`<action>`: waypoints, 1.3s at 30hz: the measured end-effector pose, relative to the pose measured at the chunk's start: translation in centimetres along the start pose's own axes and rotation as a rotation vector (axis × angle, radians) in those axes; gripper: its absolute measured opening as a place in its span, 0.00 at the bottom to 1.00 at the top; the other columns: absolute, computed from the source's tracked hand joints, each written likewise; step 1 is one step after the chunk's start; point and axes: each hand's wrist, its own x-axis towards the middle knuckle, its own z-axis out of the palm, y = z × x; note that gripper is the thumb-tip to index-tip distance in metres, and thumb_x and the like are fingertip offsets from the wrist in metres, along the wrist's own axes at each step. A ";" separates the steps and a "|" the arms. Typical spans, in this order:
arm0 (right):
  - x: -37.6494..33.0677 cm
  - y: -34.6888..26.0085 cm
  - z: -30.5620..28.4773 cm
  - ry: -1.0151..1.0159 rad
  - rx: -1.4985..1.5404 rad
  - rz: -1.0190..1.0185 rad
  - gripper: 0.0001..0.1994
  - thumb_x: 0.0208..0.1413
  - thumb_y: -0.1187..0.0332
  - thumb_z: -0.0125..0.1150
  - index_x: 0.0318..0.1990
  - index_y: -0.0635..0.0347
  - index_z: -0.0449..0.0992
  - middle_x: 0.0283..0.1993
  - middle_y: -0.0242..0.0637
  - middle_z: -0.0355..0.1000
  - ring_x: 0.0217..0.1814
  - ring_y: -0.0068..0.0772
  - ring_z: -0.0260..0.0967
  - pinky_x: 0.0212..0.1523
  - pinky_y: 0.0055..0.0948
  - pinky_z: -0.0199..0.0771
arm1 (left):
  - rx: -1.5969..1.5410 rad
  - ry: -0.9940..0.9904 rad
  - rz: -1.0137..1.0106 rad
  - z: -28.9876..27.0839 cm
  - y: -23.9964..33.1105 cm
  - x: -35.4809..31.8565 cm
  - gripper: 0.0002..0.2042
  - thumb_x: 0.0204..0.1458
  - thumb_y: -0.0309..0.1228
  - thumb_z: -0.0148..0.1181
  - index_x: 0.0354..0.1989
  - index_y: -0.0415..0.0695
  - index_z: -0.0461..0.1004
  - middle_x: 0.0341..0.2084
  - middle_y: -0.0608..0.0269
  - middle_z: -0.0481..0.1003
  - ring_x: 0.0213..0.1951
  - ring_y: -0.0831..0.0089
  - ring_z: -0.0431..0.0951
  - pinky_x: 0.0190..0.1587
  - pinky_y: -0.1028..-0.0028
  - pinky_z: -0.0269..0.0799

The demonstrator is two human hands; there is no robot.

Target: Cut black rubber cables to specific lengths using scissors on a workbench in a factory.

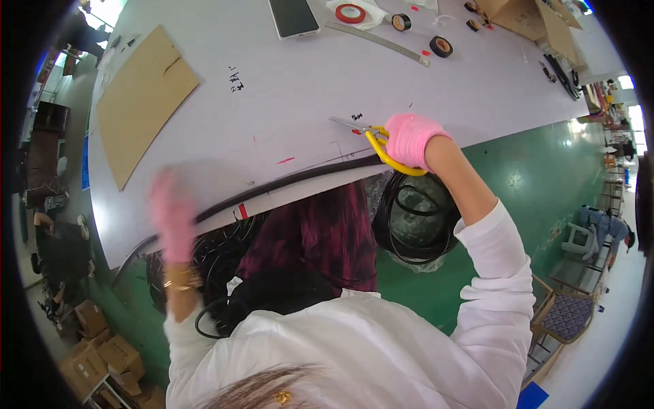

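My right hand (413, 138), in a pink glove, is closed on a pair of scissors with yellow handles (391, 161). The slim metal blades point left over the white table and look slightly apart. Along the table's near edge runs a long black tube or cable (289, 179); its right end reaches the scissors' handles. My left hand (174, 211), also gloved in pink, is over the left part of this black length. Motion smears its fingers, so whether it grips the tube cannot be made out. Beyond the hand, the tube's left end hangs past the table edge.
On the white table (286, 116) lie a brown cardboard sheet (146, 102), a phone (293, 17), a steel ruler (378, 42), red tape (350, 13) and black tape rolls (441, 46). An open carton (521, 19) stands far right. Coiled black cable (388, 238) sits below the near edge.
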 end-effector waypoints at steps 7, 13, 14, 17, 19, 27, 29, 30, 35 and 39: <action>-0.3 0.6 -0.2 0.041 0.038 -0.072 0.18 0.53 0.56 0.57 0.37 0.64 0.81 0.35 0.55 0.76 0.39 0.52 0.77 0.39 0.40 0.77 | -0.325 -0.328 0.086 9.2 24.6 7.3 0.17 0.40 0.36 0.67 0.40 0.46 0.78 0.37 0.58 0.76 0.43 0.55 0.73 0.48 0.59 0.68; -0.4 1.2 0.2 0.053 0.058 -0.106 0.19 0.52 0.54 0.58 0.36 0.63 0.81 0.35 0.54 0.77 0.39 0.49 0.77 0.39 0.39 0.78 | -0.110 -0.441 -0.031 11.1 27.5 7.4 0.16 0.41 0.40 0.66 0.38 0.46 0.79 0.37 0.58 0.76 0.41 0.56 0.74 0.44 0.60 0.69; -0.4 1.3 0.3 0.057 0.065 -0.113 0.19 0.52 0.54 0.58 0.36 0.63 0.81 0.35 0.54 0.77 0.39 0.49 0.77 0.39 0.39 0.78 | -0.091 -0.436 -0.035 11.3 27.5 7.3 0.15 0.41 0.40 0.66 0.37 0.46 0.78 0.36 0.57 0.76 0.41 0.56 0.74 0.43 0.60 0.70; -0.3 1.6 0.5 0.065 0.063 -0.127 0.19 0.52 0.54 0.58 0.37 0.62 0.82 0.35 0.52 0.77 0.38 0.49 0.77 0.39 0.39 0.78 | -0.059 -0.427 -0.046 11.5 28.0 7.3 0.15 0.41 0.40 0.66 0.34 0.45 0.77 0.35 0.57 0.75 0.39 0.56 0.74 0.42 0.59 0.70; -0.2 1.7 0.5 0.054 0.069 -0.121 0.19 0.53 0.53 0.58 0.37 0.61 0.82 0.35 0.51 0.77 0.38 0.48 0.77 0.39 0.38 0.77 | -0.046 -0.424 -0.055 11.6 28.1 7.3 0.14 0.41 0.40 0.66 0.33 0.44 0.77 0.34 0.57 0.75 0.39 0.55 0.74 0.42 0.59 0.69; -0.6 1.9 0.5 0.056 0.107 -0.137 0.17 0.52 0.54 0.59 0.37 0.58 0.82 0.36 0.46 0.78 0.39 0.46 0.77 0.40 0.37 0.77 | -0.040 -0.392 -0.043 11.8 28.0 7.3 0.15 0.40 0.39 0.66 0.31 0.43 0.75 0.32 0.56 0.75 0.38 0.55 0.74 0.41 0.59 0.70; -0.8 2.1 0.8 0.060 0.106 -0.125 0.15 0.50 0.56 0.60 0.39 0.55 0.82 0.38 0.43 0.79 0.41 0.44 0.78 0.40 0.37 0.77 | -0.064 -0.394 -0.040 11.7 28.0 7.3 0.15 0.40 0.39 0.66 0.31 0.43 0.75 0.32 0.56 0.75 0.38 0.55 0.74 0.41 0.59 0.70; -0.8 2.3 1.1 0.092 0.127 -0.123 0.15 0.51 0.56 0.60 0.38 0.56 0.82 0.38 0.43 0.79 0.41 0.44 0.78 0.40 0.37 0.77 | -0.087 -0.398 -0.038 11.6 28.0 7.3 0.14 0.40 0.39 0.66 0.31 0.43 0.75 0.32 0.56 0.75 0.38 0.55 0.74 0.41 0.59 0.70; -0.8 2.4 1.3 0.106 0.143 -0.114 0.16 0.53 0.55 0.59 0.38 0.56 0.82 0.37 0.42 0.79 0.41 0.44 0.78 0.39 0.37 0.77 | -0.119 -0.421 -0.052 11.9 27.7 7.4 0.14 0.41 0.39 0.66 0.31 0.44 0.75 0.31 0.57 0.74 0.37 0.55 0.74 0.40 0.59 0.69; -0.2 2.6 1.7 0.118 0.143 -0.145 0.22 0.55 0.48 0.55 0.37 0.60 0.81 0.34 0.51 0.77 0.38 0.50 0.76 0.39 0.38 0.76 | -0.113 -0.394 -0.053 12.0 27.8 7.3 0.13 0.41 0.40 0.66 0.31 0.44 0.75 0.31 0.57 0.74 0.36 0.55 0.74 0.40 0.59 0.69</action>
